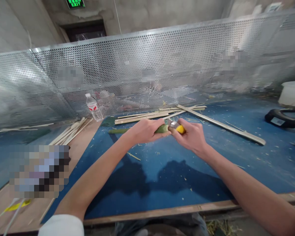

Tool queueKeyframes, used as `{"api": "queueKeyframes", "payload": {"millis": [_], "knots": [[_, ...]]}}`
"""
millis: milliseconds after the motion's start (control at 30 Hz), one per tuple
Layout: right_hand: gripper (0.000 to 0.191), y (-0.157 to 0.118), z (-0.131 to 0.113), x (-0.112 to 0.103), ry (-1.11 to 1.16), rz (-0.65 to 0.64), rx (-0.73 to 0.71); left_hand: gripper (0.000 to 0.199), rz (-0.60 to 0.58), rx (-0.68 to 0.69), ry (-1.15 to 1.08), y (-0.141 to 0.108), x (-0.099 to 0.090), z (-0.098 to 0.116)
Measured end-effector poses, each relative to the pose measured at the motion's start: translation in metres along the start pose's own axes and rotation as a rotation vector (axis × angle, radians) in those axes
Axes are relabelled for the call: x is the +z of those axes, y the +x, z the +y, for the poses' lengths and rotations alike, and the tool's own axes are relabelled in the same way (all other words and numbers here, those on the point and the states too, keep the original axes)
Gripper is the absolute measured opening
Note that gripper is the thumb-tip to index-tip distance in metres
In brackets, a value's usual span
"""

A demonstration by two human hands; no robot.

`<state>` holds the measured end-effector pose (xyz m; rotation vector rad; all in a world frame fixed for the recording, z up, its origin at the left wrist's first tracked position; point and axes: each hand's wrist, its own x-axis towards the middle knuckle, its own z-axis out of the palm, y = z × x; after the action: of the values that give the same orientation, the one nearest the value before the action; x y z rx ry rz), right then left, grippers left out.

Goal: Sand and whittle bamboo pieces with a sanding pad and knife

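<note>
My left hand (147, 129) is closed round a green bamboo piece (117, 131), whose pale cut end sticks out toward the right and whose other end reaches left past my wrist. Gripped in my right hand (192, 132) is a yellow-and-metal utility knife (180, 128). Its metal front is right at the bamboo's cut end; whether the blade is in the bamboo cannot be made out. Both hands are held above the blue mat (162, 196), close together. Just behind them lie several pale split bamboo strips (142, 117).
One long strip (223, 127) slants across the mat's right half. A perforated metal screen (127, 65) spans the back. A water bottle (94, 107) stands at the left, near more strips (70, 131). At the right are a black-handled object (282, 118) and a white tub (293, 94).
</note>
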<state>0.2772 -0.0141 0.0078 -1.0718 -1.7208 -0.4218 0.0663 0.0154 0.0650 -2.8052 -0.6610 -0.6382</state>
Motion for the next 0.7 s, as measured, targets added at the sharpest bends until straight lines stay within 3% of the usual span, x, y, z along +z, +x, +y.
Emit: {"api": "queueKeyframes", "payload": {"millis": [233, 467, 700], "knots": [[0.046, -0.0008, 0.0037, 0.0015, 0.146, -0.097, -0.195, 0.051, -0.027, 0.024, -0.109, 0.0013, -0.0057, -0.0017], [0.054, -0.0012, 0.0093, 0.0003, 0.124, -0.17, -0.245, 0.057, -0.061, 0.045, -0.149, 0.0017, -0.004, -0.0004], [0.052, -0.0015, 0.0095, 0.0011, 0.113, -0.142, -0.254, 0.056, -0.037, 0.08, -0.094, 0.0001, -0.0004, -0.0028]]}}
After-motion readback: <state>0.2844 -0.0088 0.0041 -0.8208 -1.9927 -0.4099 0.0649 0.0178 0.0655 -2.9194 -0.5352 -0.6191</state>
